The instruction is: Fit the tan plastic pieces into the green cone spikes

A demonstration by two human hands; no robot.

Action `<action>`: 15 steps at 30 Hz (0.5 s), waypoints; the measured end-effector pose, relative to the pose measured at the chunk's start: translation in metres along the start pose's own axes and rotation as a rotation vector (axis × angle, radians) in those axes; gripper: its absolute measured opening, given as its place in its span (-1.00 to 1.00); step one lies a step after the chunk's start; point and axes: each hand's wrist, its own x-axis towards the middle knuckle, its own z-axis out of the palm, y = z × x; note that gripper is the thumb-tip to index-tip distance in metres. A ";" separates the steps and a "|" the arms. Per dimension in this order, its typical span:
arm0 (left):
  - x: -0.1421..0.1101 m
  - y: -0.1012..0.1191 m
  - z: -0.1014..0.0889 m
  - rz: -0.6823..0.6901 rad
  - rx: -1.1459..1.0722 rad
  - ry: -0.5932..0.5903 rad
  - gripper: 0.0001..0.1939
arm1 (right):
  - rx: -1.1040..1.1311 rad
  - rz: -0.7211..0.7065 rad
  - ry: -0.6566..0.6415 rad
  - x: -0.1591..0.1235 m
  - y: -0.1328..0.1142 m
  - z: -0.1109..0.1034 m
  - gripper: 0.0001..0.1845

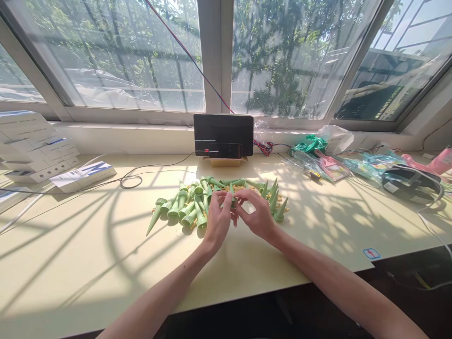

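Note:
Both my hands meet over the middle of the table, fingers closed around one green plastic cone (231, 188) whose tip points up. My left hand (219, 217) grips it from the left, and my right hand (257, 214) pinches it from the right near its base. The fingers hide most of the cone's lower part. Left of my hands lies a heap of green cones (182, 197), some with wide round collars. Several more green cones (273, 195) stand or lean to the right. Small tan pieces (243, 189) are scattered among and behind the cones.
A black tablet (223, 127) with a phone (225, 150) before it stands at the back. White boxes (31, 146) are stacked left, with a cable (130, 179) nearby. Plastic bags (310, 150), a black device (409, 181) and a pink object (432, 162) lie right.

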 end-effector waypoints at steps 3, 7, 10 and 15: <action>0.000 0.001 0.000 -0.003 -0.023 -0.017 -0.61 | 0.023 0.005 -0.019 -0.001 -0.001 0.000 -0.85; -0.001 0.003 0.001 -0.013 -0.058 -0.018 -0.64 | 0.033 0.034 -0.012 -0.001 0.000 0.000 -0.86; 0.000 0.002 0.001 -0.010 -0.094 -0.007 -0.69 | 0.047 0.049 0.005 0.000 0.000 0.000 -0.83; 0.001 0.001 0.002 -0.025 -0.161 -0.003 -0.77 | 0.074 0.090 0.038 0.001 -0.004 0.000 -0.69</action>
